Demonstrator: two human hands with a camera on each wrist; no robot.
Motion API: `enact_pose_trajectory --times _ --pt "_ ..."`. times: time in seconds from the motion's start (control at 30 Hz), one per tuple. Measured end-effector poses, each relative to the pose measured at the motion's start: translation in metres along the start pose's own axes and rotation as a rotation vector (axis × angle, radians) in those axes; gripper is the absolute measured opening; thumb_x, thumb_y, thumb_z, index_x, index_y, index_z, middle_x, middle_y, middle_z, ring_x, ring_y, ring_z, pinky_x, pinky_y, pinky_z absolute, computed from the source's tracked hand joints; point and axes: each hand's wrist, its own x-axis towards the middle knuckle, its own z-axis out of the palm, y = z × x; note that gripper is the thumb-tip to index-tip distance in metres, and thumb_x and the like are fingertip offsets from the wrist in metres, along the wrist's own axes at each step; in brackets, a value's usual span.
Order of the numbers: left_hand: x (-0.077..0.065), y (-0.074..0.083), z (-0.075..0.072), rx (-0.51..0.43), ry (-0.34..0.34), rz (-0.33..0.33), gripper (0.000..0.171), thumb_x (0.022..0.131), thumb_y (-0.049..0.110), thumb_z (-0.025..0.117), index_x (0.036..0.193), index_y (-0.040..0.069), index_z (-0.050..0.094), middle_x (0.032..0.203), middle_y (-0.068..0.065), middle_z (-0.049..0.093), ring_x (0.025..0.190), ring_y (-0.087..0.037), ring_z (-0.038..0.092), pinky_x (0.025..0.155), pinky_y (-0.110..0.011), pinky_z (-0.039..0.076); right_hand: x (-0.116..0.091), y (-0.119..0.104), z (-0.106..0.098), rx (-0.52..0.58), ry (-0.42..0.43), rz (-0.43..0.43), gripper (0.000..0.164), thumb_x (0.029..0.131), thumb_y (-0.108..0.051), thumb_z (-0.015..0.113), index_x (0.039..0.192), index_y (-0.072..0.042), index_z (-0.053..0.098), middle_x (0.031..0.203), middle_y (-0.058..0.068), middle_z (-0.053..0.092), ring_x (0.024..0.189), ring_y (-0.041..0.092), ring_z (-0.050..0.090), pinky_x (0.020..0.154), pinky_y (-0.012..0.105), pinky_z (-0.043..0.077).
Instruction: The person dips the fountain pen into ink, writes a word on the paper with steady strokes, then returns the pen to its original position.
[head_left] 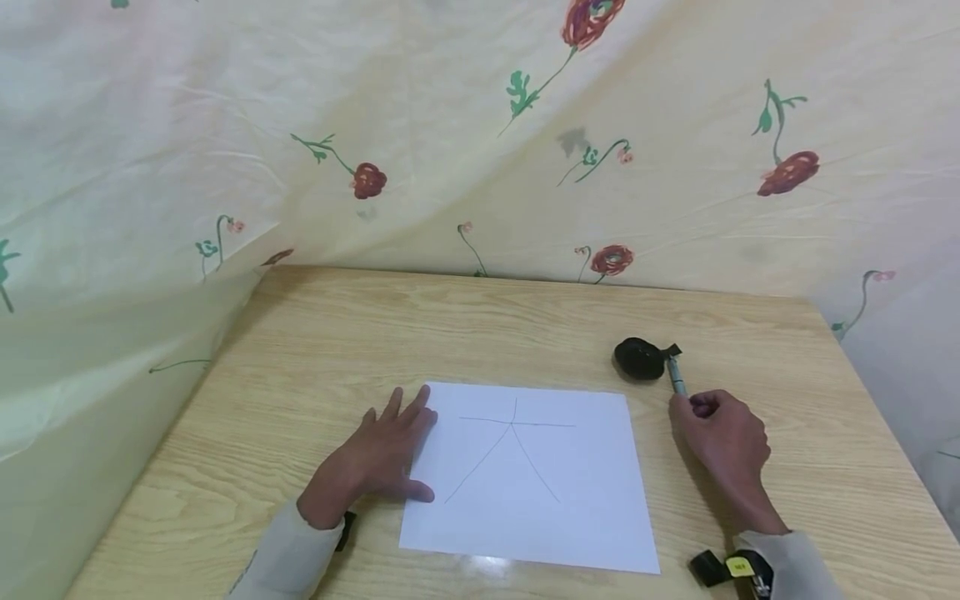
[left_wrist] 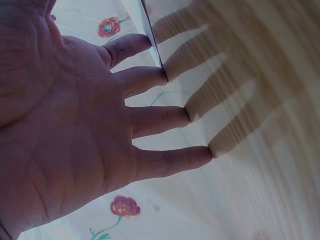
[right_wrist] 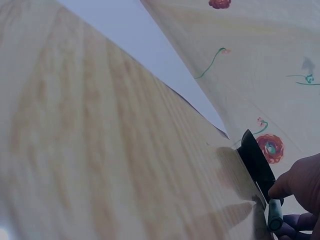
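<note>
A white sheet of paper [head_left: 600, 483] lies on the table, with thin dark lines drawn on it like a stick figure without a head. My left hand [head_left: 386, 450] rests at its left edge, fingers spread and thumb on the paper; in the left wrist view the fingertips [left_wrist: 210, 152] touch the tabletop and the sheet's edge. Right of the paper, my right hand [head_left: 723, 433] pinches a slim grey-blue pen [head_left: 677, 377] between thumb and fingers. The pen's far end meets a small flap on a round black object [head_left: 639, 359], whose kind is unclear.
The light wooden table [head_left: 450, 325] runs back to a cream cloth [head_left: 420, 108] with printed red flowers, which hangs behind and along the left side. A black strap with a yellow label [head_left: 739, 567] sits at my right wrist.
</note>
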Motion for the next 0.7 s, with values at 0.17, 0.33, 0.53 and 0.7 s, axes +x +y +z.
enact_pose_trajectory --times 0.17,0.33,0.53,0.7 --pt "0.003 -0.001 0.000 0.008 -0.007 -0.009 0.102 0.070 0.049 0.087 0.150 0.009 0.038 0.165 -0.014 0.016 0.148 -0.048 0.013 0.108 -0.070 0.025 0.000 -0.001 0.000 0.010 0.009 0.022 0.048 0.092 -0.045 0.061 0.107 0.000 0.068 0.091 0.015 0.069 0.076 0.030 0.061 0.057 0.040 0.038" --pt "0.006 -0.003 0.001 0.008 -0.012 -0.006 0.102 0.070 0.050 0.086 0.150 0.009 0.038 0.165 -0.014 0.015 0.148 -0.048 0.012 0.108 -0.071 0.024 -0.001 -0.003 -0.001 0.022 0.020 0.020 0.054 0.093 -0.046 0.060 0.116 0.003 0.065 0.100 0.018 0.066 0.086 0.034 0.060 0.061 0.043 0.037" --pt "0.008 -0.005 0.000 0.003 -0.016 0.002 0.102 0.070 0.051 0.086 0.150 0.010 0.037 0.165 -0.014 0.014 0.148 -0.049 0.011 0.107 -0.071 0.024 -0.005 -0.009 0.001 0.029 0.001 -0.007 0.059 0.095 -0.046 0.058 0.124 0.006 0.061 0.114 0.024 0.060 0.099 0.039 0.056 0.068 0.052 0.041" --pt "0.008 -0.005 -0.001 -0.003 -0.009 0.019 0.101 0.070 0.050 0.087 0.149 0.008 0.038 0.165 -0.016 0.015 0.147 -0.050 0.012 0.106 -0.072 0.024 -0.011 -0.014 0.003 0.014 -0.003 -0.061 0.059 0.095 -0.044 0.059 0.123 0.008 0.060 0.117 0.027 0.057 0.100 0.042 0.054 0.070 0.053 0.042"
